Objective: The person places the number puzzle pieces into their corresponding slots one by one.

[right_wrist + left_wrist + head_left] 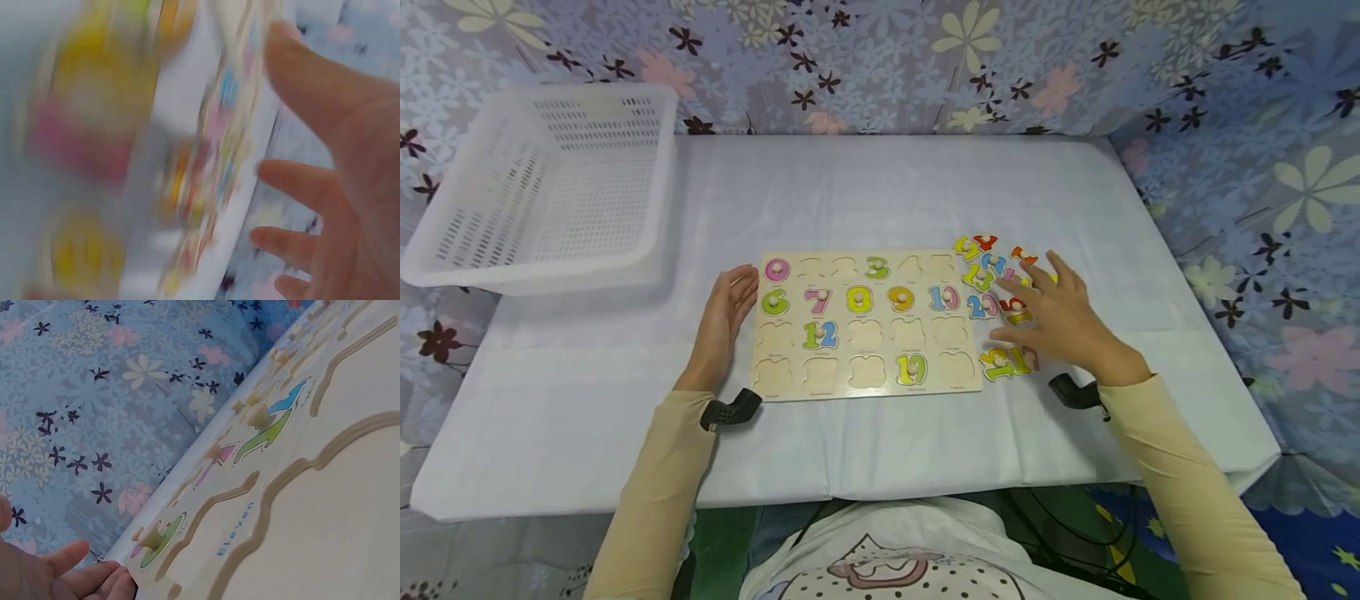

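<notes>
Here, the right hand (1063, 321) spreads its fingers above loose number pieces (982, 307), while the left hand (721, 325), fingers relaxed, flanks the number-puzzle board (842, 365).

From the near side, the head view looks down on the table (865, 192); close wrist views face far, left sharing the board (843, 367), right the pieces (983, 307).

Both our arms extend from the near side, converging toward the far side, with beige sleeves (1183, 467) reaching to the wrists. Our left hand (721, 318) stands at the left, palm turned to the right, its relaxed fingers (90, 579) close together and pointing far and right. Our right hand (1066, 321), at the right, shows its back, fingers loosely spread to the far left, thumb (303, 69) held apart.
</notes>
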A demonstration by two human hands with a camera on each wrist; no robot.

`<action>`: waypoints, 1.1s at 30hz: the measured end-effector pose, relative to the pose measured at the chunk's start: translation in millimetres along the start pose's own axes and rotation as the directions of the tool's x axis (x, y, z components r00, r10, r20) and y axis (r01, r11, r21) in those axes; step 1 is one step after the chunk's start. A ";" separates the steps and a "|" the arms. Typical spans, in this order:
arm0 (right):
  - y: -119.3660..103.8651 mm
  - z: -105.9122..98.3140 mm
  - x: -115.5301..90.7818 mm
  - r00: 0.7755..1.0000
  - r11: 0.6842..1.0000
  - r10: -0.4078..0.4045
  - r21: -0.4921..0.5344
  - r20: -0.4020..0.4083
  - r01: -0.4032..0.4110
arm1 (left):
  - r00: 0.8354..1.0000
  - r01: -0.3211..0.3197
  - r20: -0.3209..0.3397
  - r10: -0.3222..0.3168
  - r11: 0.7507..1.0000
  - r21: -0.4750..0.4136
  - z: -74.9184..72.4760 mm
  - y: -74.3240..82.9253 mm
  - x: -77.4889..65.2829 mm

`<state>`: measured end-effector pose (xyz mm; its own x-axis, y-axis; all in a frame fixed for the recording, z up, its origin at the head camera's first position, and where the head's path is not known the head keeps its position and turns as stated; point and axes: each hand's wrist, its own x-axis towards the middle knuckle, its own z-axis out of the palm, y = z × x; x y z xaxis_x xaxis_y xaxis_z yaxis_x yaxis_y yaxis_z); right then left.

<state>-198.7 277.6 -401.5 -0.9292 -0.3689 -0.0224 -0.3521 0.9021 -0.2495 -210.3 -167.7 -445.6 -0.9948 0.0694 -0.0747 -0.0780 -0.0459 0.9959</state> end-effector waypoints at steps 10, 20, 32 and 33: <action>69.9 -23.2 18.5 0.974 0.984 0.161 -0.096 0.160 -0.147 | 0.999 -0.028 0.029 0.027 0.999 0.024 -1.6 -0.6 -1.8; 84.1 -26.3 61.6 0.987 0.992 0.065 -0.112 0.146 -0.048 | 0.999 -0.030 0.024 0.029 0.999 0.023 -0.9 -0.2 -1.0; 71.8 -22.3 87.1 0.989 0.989 0.056 -0.143 0.138 -0.036 | 0.998 -0.043 0.038 0.043 0.999 -0.004 -2.4 1.3 -1.0; 69.3 -22.2 87.2 0.991 0.988 0.053 -0.150 0.120 -0.035 | 0.998 -0.043 0.037 0.043 0.999 -0.001 -2.9 1.7 -1.0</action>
<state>-306.6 313.0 -399.3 -0.9265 -0.3444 -0.1518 -0.3321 0.9378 -0.1008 -209.6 -170.8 -444.0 -0.9941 0.1043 -0.0301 -0.0355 -0.0499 0.9981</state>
